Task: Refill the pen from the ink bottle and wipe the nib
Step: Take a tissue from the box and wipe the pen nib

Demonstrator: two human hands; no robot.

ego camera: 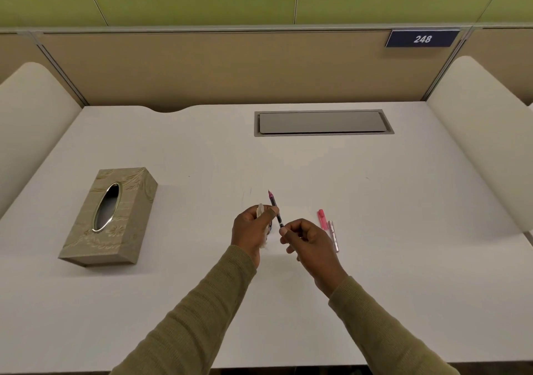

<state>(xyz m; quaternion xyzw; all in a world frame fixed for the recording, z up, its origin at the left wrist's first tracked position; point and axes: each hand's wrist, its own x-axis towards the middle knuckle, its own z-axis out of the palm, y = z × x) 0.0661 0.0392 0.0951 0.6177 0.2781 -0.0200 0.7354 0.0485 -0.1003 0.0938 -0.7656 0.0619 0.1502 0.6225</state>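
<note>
Above the middle of the white desk I hold a thin pen section (pixel 274 207) with a dark converter, its pink nib end pointing up and away. My left hand (pixel 251 230) pinches its middle and also holds a crumpled white tissue (pixel 261 211). My right hand (pixel 308 242) grips the converter's lower end with thumb and forefinger. Something small and blue shows behind my left palm; I cannot tell what it is. A pink pen barrel (pixel 322 218) and a pale pink cap (pixel 334 236) lie on the desk just right of my right hand.
A beige patterned tissue box (pixel 109 216) with an oval opening lies at the left. A grey cable hatch (pixel 323 122) is set into the desk at the back. Padded side panels and a partition with a "248" sign (pixel 422 39) enclose the desk (pixel 403 201).
</note>
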